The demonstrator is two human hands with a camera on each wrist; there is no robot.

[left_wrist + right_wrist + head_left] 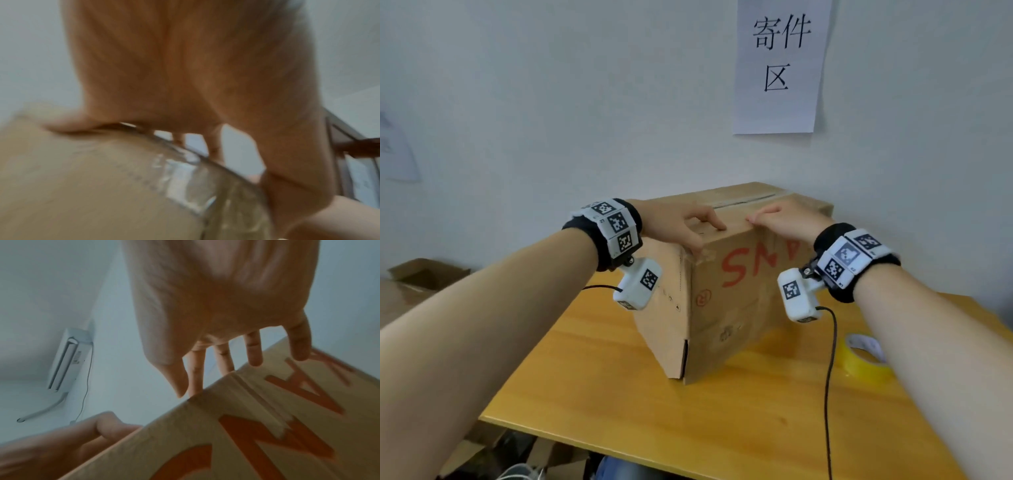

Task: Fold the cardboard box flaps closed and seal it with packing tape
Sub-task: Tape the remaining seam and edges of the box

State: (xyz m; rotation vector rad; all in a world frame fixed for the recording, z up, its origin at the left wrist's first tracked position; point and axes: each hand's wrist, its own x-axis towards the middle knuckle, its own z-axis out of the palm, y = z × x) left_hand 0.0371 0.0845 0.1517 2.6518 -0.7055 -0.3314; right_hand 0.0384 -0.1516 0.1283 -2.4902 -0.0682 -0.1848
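A brown cardboard box [722,308] with red letters on its near side stands on the wooden table [654,411], its top flaps folded down. My left hand [702,233] lies over the near left top corner, fingers on the top and thumb down on the corner. In the left wrist view the thumb of that left hand [185,81] lies by crinkled clear tape [185,186] on the box [82,186]. My right hand [774,217] rests on the near top edge; its fingers [255,350] lie straight across the box [226,443]. A yellowish tape roll [861,359] lies on the table, right.
A paper sign [780,65] hangs on the wall behind the box. Open cardboard boxes [424,274] sit off the table's left side. A black cable [828,377] hangs from my right wrist across the table. An air conditioner [68,360] is on the wall.
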